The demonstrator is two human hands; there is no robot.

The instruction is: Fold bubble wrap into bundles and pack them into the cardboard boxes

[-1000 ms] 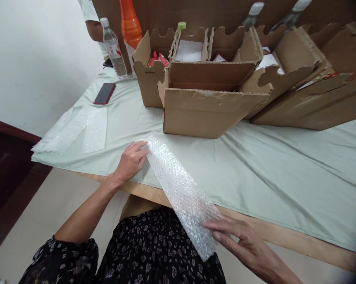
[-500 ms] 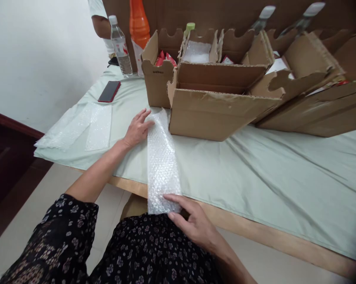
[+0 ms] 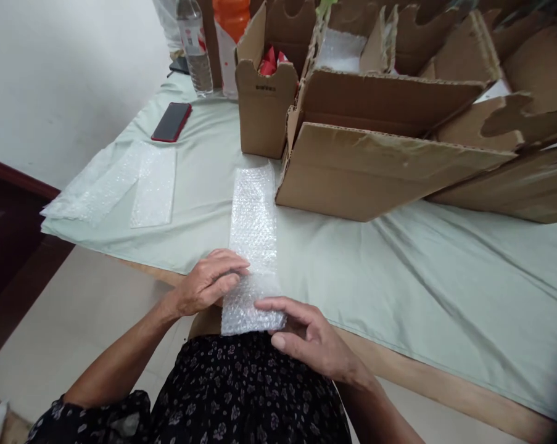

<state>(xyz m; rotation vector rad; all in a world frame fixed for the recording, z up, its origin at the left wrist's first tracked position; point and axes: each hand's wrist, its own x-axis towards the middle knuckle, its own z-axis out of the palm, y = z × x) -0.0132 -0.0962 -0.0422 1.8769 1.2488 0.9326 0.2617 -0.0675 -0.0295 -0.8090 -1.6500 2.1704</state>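
A long strip of bubble wrap (image 3: 254, 222) lies lengthwise on the green cloth, its near end reaching past the table edge above the lap. Resting at the strip's left side is my left hand (image 3: 208, 280), fingers apart, fingertips touching the plastic. My right hand (image 3: 310, 336) is at the near right corner of the strip, thumb and fingers around that corner; the fingertips lie on top and the thumb is at the edge. More bubble wrap pieces (image 3: 153, 185) lie flat to the left.
Cardboard boxes (image 3: 393, 169) stand across the back and right. A red-edged phone (image 3: 171, 122) lies at back left, near a clear bottle (image 3: 197, 55) and an orange bottle (image 3: 232, 46). The table's wooden edge (image 3: 398, 364) runs along the front.
My left hand has come from the strip's far end down to its near half. My right hand has barely moved. The view has shifted, so the boxes appear closer.
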